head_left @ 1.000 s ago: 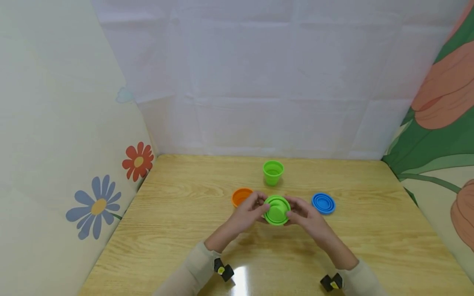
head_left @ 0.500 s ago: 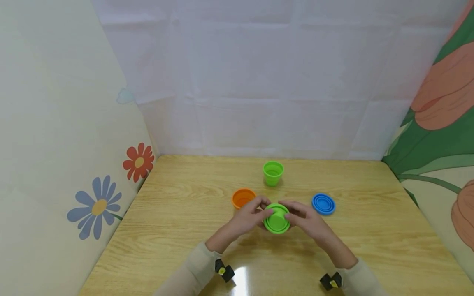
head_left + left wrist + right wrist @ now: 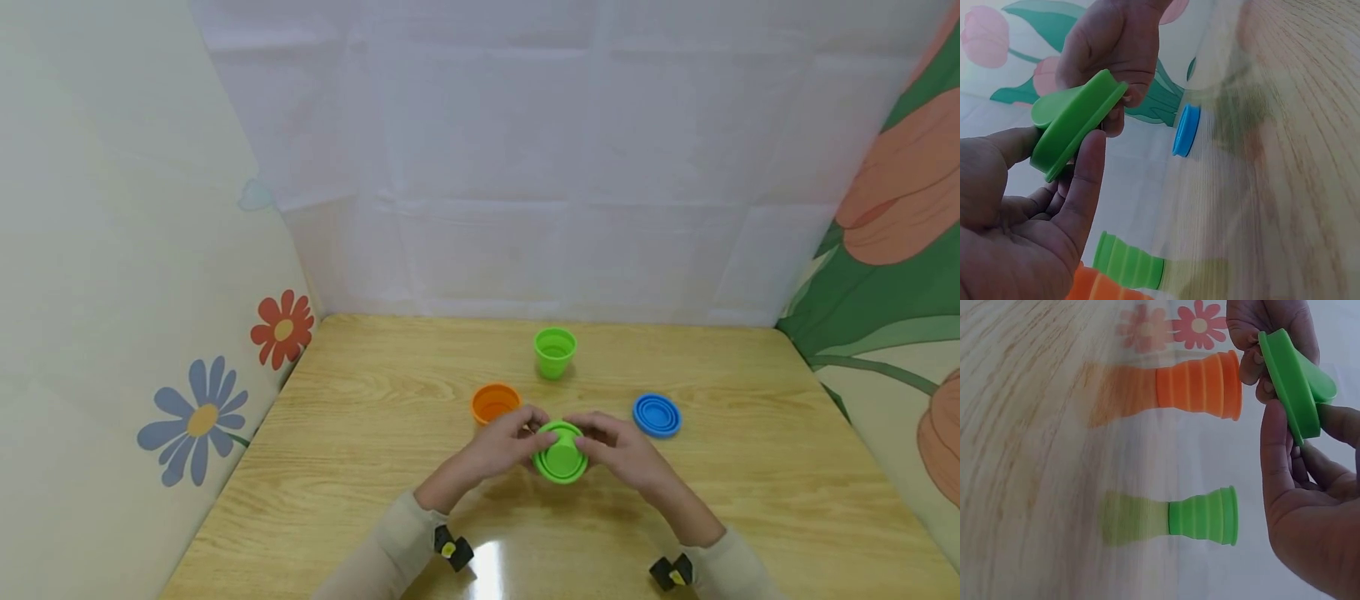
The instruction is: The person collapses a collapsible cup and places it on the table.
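Between both hands, raised off the table, is a green collapsible cup (image 3: 562, 460), folded nearly flat with its base bulging out at a slant on one side. My left hand (image 3: 495, 448) pinches its rim from the left, and my right hand (image 3: 632, 454) pinches it from the right, both thumbs on the side facing me. In the right wrist view, the folded green cup (image 3: 1291, 387) shows its rim edge-on between the fingers. Just behind my left hand stands an expanded orange collapsible cup (image 3: 495, 402), partly covered by that hand.
An expanded green cup (image 3: 555, 354) stands upright farther back on the wooden table (image 3: 360, 400). A blue collapsible cup (image 3: 657, 415) lies folded flat to the right of my right hand. White cloth (image 3: 480, 167) hangs behind the table, with flower-patterned sheets at both sides.
Both hands have brought the folded green cup lower and closer to me, and its face has tilted. More of the orange cup shows now. The other cups stay put.
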Demonstrator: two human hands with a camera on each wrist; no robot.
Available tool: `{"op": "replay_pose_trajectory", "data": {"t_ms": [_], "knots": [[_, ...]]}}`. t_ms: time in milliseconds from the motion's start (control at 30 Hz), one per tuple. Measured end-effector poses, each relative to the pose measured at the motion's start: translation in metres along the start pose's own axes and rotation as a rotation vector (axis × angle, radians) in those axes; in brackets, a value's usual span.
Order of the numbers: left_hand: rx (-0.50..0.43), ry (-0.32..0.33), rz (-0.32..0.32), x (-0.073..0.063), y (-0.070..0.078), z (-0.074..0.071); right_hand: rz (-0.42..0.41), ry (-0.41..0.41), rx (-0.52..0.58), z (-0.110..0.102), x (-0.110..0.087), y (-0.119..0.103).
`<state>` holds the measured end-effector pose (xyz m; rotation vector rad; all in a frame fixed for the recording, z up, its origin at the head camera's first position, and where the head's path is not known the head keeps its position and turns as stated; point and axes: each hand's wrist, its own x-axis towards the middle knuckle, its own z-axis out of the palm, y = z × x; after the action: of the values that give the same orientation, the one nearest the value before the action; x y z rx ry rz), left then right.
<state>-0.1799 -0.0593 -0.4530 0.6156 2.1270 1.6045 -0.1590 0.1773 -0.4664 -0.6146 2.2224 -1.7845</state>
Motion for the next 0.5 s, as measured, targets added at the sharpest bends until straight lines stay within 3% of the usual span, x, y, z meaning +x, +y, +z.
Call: {"op": "replay_pose_trajectory", "data": {"t_ms": [500], "knots": [[0.147, 0.007, 0.029, 0.0025, -0.0002, 0.0013, -0.03, 0.064, -0.14, 0.0067, 0.0009, 0.0]]}}
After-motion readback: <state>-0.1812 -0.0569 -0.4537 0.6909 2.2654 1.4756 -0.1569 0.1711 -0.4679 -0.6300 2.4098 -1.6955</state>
